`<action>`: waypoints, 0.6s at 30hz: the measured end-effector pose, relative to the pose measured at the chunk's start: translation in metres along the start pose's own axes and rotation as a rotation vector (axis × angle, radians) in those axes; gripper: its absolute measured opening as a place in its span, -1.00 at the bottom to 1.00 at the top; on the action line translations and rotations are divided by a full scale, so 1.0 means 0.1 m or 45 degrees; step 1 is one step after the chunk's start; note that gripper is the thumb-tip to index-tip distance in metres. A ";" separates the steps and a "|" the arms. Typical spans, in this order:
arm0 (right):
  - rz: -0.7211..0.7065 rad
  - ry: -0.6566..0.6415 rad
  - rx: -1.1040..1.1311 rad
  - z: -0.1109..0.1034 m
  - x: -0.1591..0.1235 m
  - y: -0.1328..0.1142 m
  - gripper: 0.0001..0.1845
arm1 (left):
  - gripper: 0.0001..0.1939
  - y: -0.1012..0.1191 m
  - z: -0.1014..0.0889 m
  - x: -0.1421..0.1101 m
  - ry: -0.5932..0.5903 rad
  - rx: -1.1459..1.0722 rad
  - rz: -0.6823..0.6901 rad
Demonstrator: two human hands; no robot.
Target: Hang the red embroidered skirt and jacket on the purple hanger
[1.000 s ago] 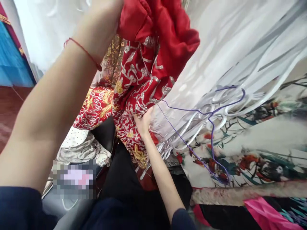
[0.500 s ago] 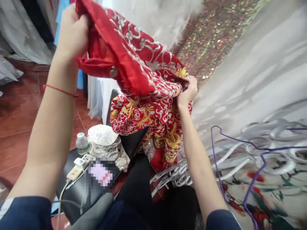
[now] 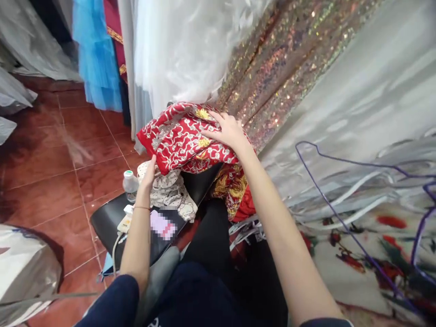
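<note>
Lowered now, our folded red embroidered garment (image 3: 184, 141) sits on the black chair (image 3: 105, 218); right hand (image 3: 228, 129) flat on top, left hand (image 3: 150, 170) open beneath, next we'd probably smooth it.

Under the right hand (image 3: 227, 131) lies red cloth (image 3: 180, 141) with raised, shiny silver and gold embroidery. Behind it hangs glittering sequin fabric (image 3: 272, 68).

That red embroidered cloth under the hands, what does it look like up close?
The red embroidered garment is a folded bundle of satin-like cloth with silver swirls and gold motifs. It sits on a black chair back, above a white dotted cloth; part hangs lower right. The right hand lies flat on top; the left hand touches its lower edge.
</note>
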State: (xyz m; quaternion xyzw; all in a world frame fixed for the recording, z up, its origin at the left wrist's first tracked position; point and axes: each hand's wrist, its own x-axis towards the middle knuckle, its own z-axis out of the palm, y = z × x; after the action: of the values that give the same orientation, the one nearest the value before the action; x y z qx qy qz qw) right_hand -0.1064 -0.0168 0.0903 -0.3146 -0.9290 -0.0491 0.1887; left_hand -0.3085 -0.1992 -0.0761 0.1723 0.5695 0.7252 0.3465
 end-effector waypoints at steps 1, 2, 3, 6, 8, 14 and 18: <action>0.006 0.007 -0.025 0.01 -0.02 -0.01 -0.05 | -0.36 -0.09 0.05 -0.03 -0.037 -0.066 -0.049; 0.010 0.021 -0.046 0.02 -0.04 -0.02 -0.05 | -0.36 -0.14 0.10 -0.04 -0.064 -0.104 -0.066; 0.015 0.039 -0.059 0.03 -0.06 -0.03 -0.05 | -0.37 -0.15 0.15 -0.05 -0.095 -0.160 -0.060; 0.028 0.088 -0.075 0.07 -0.10 -0.05 -0.03 | -0.47 -0.11 0.25 -0.03 -0.123 -0.244 0.043; 0.042 0.101 -0.097 0.09 -0.11 -0.07 -0.01 | -0.52 -0.07 0.25 -0.02 -0.099 -0.273 0.095; 0.096 0.101 -0.154 0.06 -0.15 -0.15 -0.01 | -0.65 0.06 0.13 -0.11 0.106 -0.142 0.161; 0.090 0.132 -0.136 0.06 -0.16 -0.16 -0.01 | -0.73 0.15 0.13 -0.18 0.271 -0.106 0.240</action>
State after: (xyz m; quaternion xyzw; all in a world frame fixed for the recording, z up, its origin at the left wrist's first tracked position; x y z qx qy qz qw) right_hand -0.1061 -0.0374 0.0791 -0.3539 -0.9023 -0.1081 0.2212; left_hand -0.2917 -0.2042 -0.0553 0.1328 0.5538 0.7916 0.2215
